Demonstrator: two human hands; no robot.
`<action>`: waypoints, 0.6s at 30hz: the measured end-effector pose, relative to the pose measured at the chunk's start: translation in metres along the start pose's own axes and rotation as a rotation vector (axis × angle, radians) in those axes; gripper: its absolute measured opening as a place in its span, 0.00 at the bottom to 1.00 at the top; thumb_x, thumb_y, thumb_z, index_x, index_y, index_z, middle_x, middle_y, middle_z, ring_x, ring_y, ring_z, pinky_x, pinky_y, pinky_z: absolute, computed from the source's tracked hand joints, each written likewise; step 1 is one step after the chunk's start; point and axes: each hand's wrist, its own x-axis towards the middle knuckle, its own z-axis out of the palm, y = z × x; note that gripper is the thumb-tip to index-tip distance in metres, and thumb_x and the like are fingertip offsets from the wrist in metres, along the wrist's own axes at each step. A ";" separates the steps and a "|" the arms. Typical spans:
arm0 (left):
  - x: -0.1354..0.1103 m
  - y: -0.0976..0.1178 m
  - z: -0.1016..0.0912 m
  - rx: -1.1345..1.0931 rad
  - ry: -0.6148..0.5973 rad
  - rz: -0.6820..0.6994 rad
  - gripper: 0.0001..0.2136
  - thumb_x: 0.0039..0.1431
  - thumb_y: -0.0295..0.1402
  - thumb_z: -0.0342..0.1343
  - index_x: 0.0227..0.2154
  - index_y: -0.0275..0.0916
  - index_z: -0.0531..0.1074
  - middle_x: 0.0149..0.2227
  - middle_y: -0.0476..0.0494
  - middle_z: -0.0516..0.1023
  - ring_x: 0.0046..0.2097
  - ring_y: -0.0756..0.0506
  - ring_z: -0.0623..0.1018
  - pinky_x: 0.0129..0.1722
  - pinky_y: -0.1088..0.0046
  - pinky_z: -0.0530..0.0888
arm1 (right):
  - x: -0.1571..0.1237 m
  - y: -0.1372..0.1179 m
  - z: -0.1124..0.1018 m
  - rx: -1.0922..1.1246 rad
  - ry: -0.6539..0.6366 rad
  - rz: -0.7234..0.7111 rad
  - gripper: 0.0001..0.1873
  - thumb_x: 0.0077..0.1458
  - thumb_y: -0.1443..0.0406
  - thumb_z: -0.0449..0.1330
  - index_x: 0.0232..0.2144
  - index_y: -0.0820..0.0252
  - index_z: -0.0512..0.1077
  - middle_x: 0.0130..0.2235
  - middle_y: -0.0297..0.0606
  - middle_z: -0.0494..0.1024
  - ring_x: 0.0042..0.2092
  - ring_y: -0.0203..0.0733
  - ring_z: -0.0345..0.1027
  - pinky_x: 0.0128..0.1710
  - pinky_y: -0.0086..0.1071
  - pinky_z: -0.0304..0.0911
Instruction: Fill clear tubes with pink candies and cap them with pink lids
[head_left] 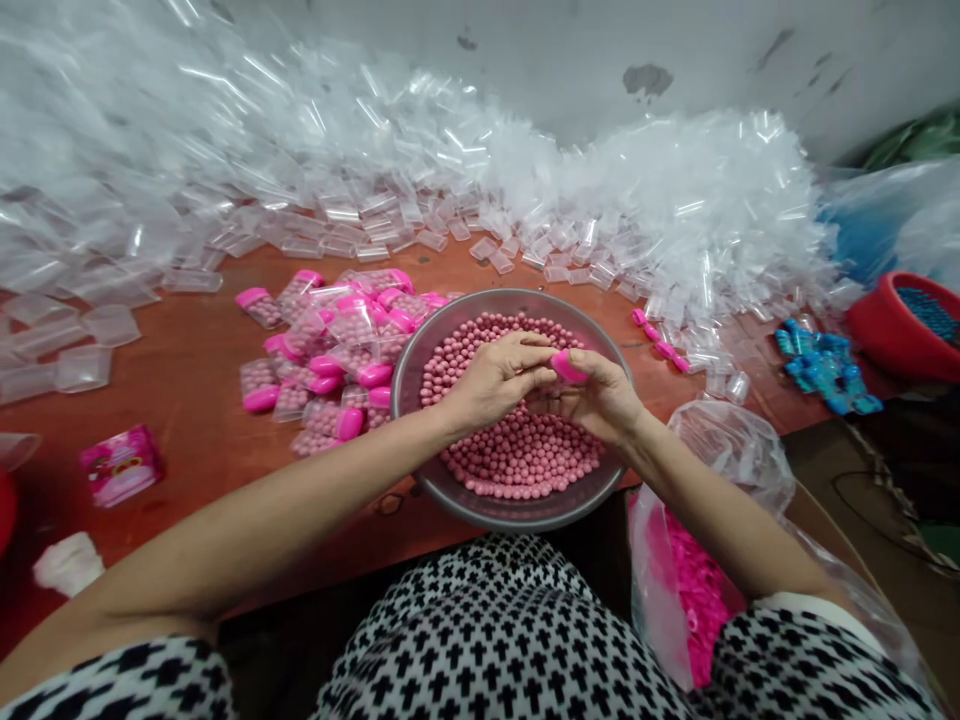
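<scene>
Both hands meet over a grey metal bowl (514,520) filled with small pink balls (517,460). In the fingers of my right hand (611,405) is a bright pink cap (568,367), with the thumb against it. My left hand (491,380) reaches in from the other side, its fingers curved and close together beside the cap. Whatever lies between the left fingers is hidden. Left of the bowl is a pile of clear little containers (322,335) with pink caps and pink balls inside.
Clear empty containers (360,180) are heaped along the wall. A joined strip of pink caps (660,342) lies right of the bowl. Blue pieces (825,370) and a red basin (874,325) are farther right. An open bag of pink caps (697,600) is by my right arm. A pink packet (121,465) lies left.
</scene>
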 end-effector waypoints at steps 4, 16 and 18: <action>-0.004 0.018 -0.023 -0.002 0.035 -0.059 0.11 0.60 0.36 0.58 0.40 0.40 0.82 0.45 0.42 0.82 0.51 0.41 0.77 0.54 0.63 0.72 | -0.004 -0.010 -0.008 -0.109 -0.089 -0.058 0.32 0.45 0.40 0.65 0.42 0.58 0.75 0.44 0.44 0.82 0.48 0.49 0.75 0.44 0.43 0.75; 0.047 -0.040 -0.152 0.945 0.194 -0.170 0.16 0.65 0.36 0.50 0.49 0.37 0.78 0.48 0.41 0.81 0.48 0.42 0.78 0.51 0.64 0.73 | 0.010 -0.021 -0.037 -0.113 0.057 -0.140 0.21 0.47 0.52 0.71 0.40 0.57 0.79 0.39 0.39 0.82 0.36 0.34 0.76 0.35 0.26 0.72; 0.087 -0.068 -0.135 1.030 -0.067 -0.168 0.18 0.67 0.30 0.45 0.55 0.38 0.74 0.55 0.40 0.77 0.53 0.43 0.76 0.53 0.66 0.71 | 0.010 -0.020 -0.037 -0.110 0.090 -0.125 0.20 0.48 0.52 0.72 0.39 0.57 0.80 0.39 0.39 0.82 0.35 0.33 0.76 0.35 0.26 0.71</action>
